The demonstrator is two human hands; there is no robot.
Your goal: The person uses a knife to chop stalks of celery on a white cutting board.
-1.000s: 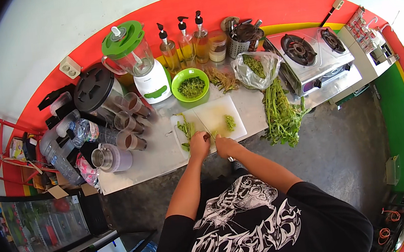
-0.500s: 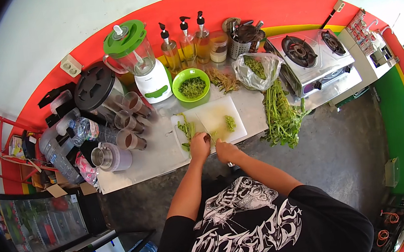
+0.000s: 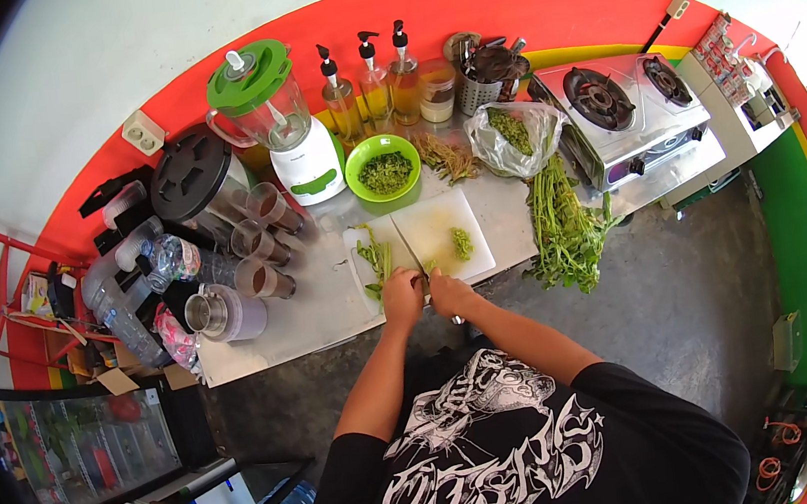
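A white cutting board (image 3: pixel 463 206) lies at the front of the metal counter, with a thin dark line across it. On its left part are green leafy stalks (image 3: pixel 376 253); my left hand (image 3: pixel 403 294) is closed over their near end. Close beside it, my right hand (image 3: pixel 450 294) is wrapped around what looks like a knife, its handle end (image 3: pixel 457 320) showing below the fist. The blade is hard to make out. A small heap of chopped greens (image 3: pixel 462 243) sits on the board's right part. Behind the board stands a green bowl (image 3: pixel 384 200) holding chopped greens.
A bunch of leafy stalks (image 3: pixel 562 232) hangs over the counter's front edge, below a plastic bag (image 3: pixel 552 146) of greens. The gas stove (image 3: pixel 648 146) is at right. A blender (image 3: pixel 306 168), pump bottles (image 3: pixel 343 108), dark-filled cups (image 3: pixel 264 281) and a flask (image 3: pixel 230 314) stand behind and left.
My right hand has shifted slightly left and up, closer to my left hand. The left hand has barely moved and stays on the stalks.
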